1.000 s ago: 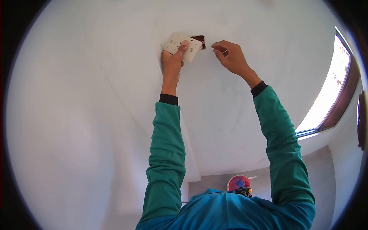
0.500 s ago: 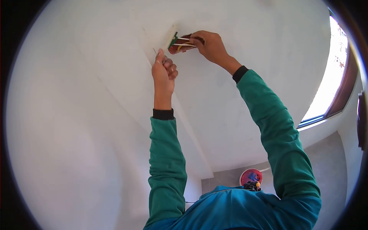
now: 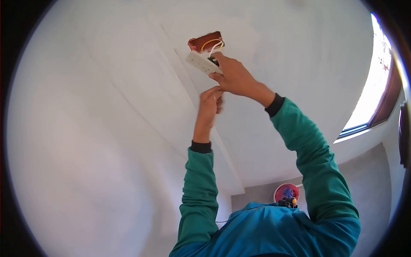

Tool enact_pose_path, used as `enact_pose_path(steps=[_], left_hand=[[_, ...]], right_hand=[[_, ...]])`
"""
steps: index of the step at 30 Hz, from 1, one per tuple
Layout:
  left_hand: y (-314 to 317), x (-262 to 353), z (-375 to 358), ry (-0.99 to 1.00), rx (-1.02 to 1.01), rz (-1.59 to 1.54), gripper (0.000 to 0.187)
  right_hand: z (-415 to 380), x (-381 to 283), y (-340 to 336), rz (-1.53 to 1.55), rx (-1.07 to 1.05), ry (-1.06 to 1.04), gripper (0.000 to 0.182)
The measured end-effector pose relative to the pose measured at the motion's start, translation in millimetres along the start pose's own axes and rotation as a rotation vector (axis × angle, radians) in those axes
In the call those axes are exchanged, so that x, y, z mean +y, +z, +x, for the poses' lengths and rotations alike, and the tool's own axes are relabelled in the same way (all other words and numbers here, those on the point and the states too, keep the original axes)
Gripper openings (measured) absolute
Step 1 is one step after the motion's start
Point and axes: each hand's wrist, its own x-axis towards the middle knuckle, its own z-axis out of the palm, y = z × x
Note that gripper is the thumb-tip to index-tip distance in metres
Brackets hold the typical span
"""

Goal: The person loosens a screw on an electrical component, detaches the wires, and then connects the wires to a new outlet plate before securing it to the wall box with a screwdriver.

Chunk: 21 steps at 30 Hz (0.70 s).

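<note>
A white socket plate (image 3: 199, 62) with a green back is tilted out from the wall, gripped along its right end by my right hand (image 3: 239, 78). White and yellow wires (image 3: 217, 45) run from behind it into the reddish-brown wall box (image 3: 199, 43) just above. Beneath the plate, my left hand (image 3: 209, 105) is closed, its fingertips brought up close to the heel of my right hand. Whatever those fingers hold, if anything, is blurred and hidden.
Around the box spreads a pale wall (image 3: 141, 68) with a long raised edge running down it. A bright window (image 3: 370, 81) is at the right. Low down, a pink-red bucket (image 3: 280, 190) stands on the grey floor (image 3: 364, 175), beside dark items with a yellow-orange knob (image 3: 294, 200).
The socket plate has turned and come down from the box with my right hand, exposing the box opening. My left hand has moved right and down; the thin piece at its fingertips no longer shows.
</note>
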Motion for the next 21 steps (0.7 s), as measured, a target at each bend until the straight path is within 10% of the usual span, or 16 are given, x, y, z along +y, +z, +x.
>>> enact_pose_path(steps=[1, 9, 21], left_hand=[[-8.5, 8.1, -0.4, 0.165, 0.145, 0.543, 0.012], [-19.4, 78.3, 16.0, 0.644, 0.285, 1.047, 0.049], [-19.8, 53.1, 95.4, 0.739, -0.132, 0.943, 0.060]], right_hand=[[0.4, 3.1, -11.5, -0.131, -0.107, -0.066, 0.059], [51.9, -27.9, -80.9, -0.536, -0.688, -0.269, 0.045], [94.5, -46.0, -86.8, -0.699, -0.974, -0.164, 0.047]])
